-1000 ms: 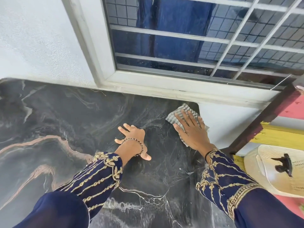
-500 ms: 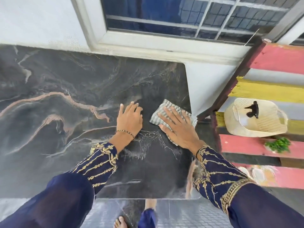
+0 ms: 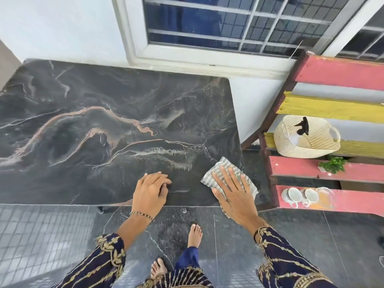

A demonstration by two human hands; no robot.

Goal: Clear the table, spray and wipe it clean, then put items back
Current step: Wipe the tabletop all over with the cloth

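Marble-dark table (image 3: 104, 132) under window (image 3: 207, 21). Right hand (image 3: 234, 196) flat, fingers spread, pressing striped cloth (image 3: 216, 173) at near right corner; left hand (image 3: 150, 192) rests on top, fingers loosely bent, holding nothing. Clearing done, wiping underway (probably last corner). Cups (image 3: 295, 195), basket (image 3: 291, 146) on slatted shelf (image 3: 342, 73) alongside: return pending.

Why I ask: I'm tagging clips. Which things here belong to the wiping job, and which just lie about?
Job: table, striped cloth, right hand pressing it, left hand on the table.
Lying about: bench, woven basket, two cups, green sprig.
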